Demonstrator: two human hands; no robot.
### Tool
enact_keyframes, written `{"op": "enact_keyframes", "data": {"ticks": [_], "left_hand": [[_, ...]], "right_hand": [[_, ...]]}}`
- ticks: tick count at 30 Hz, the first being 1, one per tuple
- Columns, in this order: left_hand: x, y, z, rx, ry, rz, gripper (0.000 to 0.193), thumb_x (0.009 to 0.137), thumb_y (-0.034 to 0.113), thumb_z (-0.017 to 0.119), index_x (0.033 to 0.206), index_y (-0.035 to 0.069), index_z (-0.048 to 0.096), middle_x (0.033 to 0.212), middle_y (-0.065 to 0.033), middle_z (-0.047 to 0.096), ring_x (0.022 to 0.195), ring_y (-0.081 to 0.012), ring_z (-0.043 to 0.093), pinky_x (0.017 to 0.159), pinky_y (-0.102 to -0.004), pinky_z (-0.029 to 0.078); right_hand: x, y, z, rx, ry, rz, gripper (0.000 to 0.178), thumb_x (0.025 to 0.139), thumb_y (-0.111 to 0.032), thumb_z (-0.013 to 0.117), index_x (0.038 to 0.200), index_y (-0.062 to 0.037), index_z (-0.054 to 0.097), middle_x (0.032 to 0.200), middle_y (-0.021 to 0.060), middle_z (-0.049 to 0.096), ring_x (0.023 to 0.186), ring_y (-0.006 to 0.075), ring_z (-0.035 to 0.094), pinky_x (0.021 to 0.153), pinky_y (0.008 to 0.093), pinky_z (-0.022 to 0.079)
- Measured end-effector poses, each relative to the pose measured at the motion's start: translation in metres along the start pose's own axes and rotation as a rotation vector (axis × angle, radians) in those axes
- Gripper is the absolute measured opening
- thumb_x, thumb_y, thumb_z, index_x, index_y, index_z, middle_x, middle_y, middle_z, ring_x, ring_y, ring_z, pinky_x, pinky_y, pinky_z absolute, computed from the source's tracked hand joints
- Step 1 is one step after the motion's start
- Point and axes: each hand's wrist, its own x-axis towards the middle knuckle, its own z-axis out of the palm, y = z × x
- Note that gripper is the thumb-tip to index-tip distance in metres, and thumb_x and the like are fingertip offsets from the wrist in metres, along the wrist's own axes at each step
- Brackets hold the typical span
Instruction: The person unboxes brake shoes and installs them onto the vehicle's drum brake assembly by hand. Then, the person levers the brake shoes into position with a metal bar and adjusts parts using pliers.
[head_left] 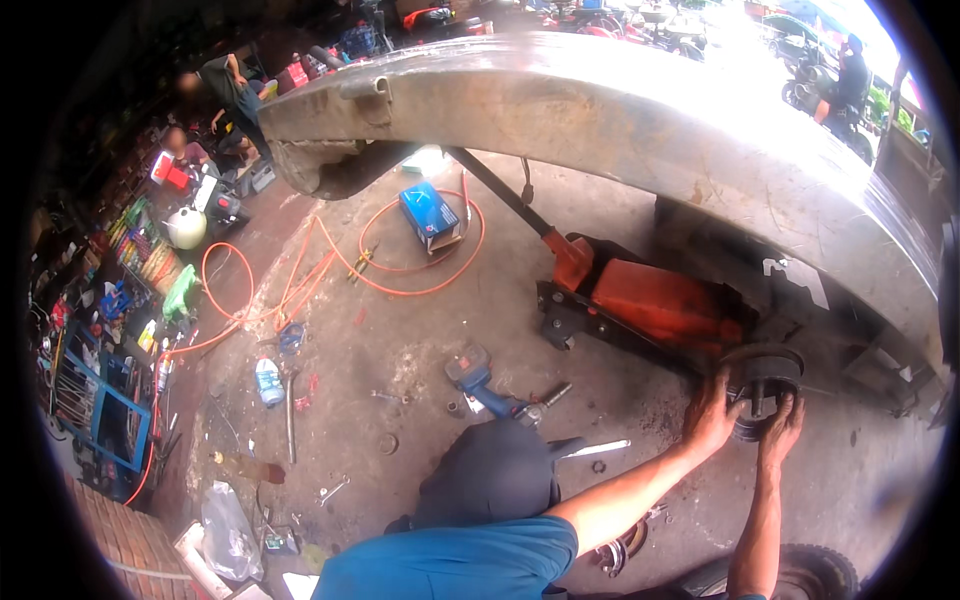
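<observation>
left hand (712, 415) grip: clasps brake drum (762, 392) | right hand (781, 430) grip: same drum

One orange floor jack (640, 300), one blue box (430, 215), one blue power tool (478, 378), one orange hose (330, 270), one plastic bottle (268, 382)

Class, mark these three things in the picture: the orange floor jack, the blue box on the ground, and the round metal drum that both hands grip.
orange floor jack (655, 300), head view, top of its body.
blue box (430, 215), head view, upper face.
round metal drum (762, 385), head view, dark front face between the hands.
</observation>
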Motion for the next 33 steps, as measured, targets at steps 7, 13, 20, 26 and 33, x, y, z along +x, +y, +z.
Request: {"op": "enact_keyframes", "data": {"ticks": [7, 13, 20, 26, 33], "left_hand": [[0.002, -0.001, -0.001, 0.005, 0.004, 0.007, 0.068, 0.078, 0.017, 0.068, 0.135, 0.005, 0.035, 0.124, -0.0227, 0.049, 0.108, -0.0398, 0.052, 0.087, -0.0439, 0.046], [0.002, -0.003, -0.001, 0.004, -0.023, -0.001, 0.068, 0.079, 0.015, 0.067, 0.137, 0.005, 0.032, 0.126, -0.0225, 0.045, 0.110, -0.0406, 0.050, 0.087, -0.0458, 0.045], [0.002, -0.004, 0.002, 0.033, 0.038, 0.039, 0.068, 0.077, 0.017, 0.069, 0.136, 0.006, 0.034, 0.122, -0.0221, 0.049, 0.108, -0.0393, 0.052, 0.086, -0.0439, 0.046], [0.001, -0.008, 0.004, 0.033, -0.009, -0.005, 0.068, 0.080, 0.018, 0.067, 0.137, 0.004, 0.032, 0.129, -0.0249, 0.043, 0.114, -0.0415, 0.047, 0.091, -0.0444, 0.043], [0.000, -0.006, 0.005, -0.009, -0.002, 0.034, 0.071, 0.078, 0.013, 0.067, 0.138, 0.005, 0.030, 0.129, -0.0239, 0.043, 0.112, -0.0426, 0.048, 0.089, -0.0460, 0.044]], "right_hand": [[0.000, -0.004, 0.000, -0.012, -0.015, -0.034, 0.035, 0.098, -0.027, 0.043, 0.109, 0.0036, 0.055, 0.103, 0.0217, 0.057, 0.096, 0.0359, 0.054, 0.083, 0.0401, 0.042], [-0.001, -0.007, 0.001, 0.005, -0.021, -0.003, 0.038, 0.098, -0.029, 0.043, 0.109, 0.0043, 0.055, 0.104, 0.0218, 0.057, 0.097, 0.0355, 0.054, 0.084, 0.0398, 0.042], [0.001, 0.001, 0.001, 0.011, -0.008, -0.004, 0.040, 0.098, -0.030, 0.044, 0.112, 0.0063, 0.055, 0.105, 0.0209, 0.057, 0.097, 0.0318, 0.055, 0.084, 0.0381, 0.043], [0.000, -0.003, 0.003, 0.045, -0.009, 0.031, 0.039, 0.098, -0.030, 0.045, 0.113, 0.0048, 0.055, 0.106, 0.0186, 0.058, 0.096, 0.0274, 0.057, 0.083, 0.0366, 0.044], [0.002, 0.013, 0.000, -0.063, 0.017, -0.019, 0.040, 0.098, -0.031, 0.043, 0.114, 0.0038, 0.054, 0.107, 0.0205, 0.057, 0.099, 0.0323, 0.056, 0.084, 0.0383, 0.043]]}}
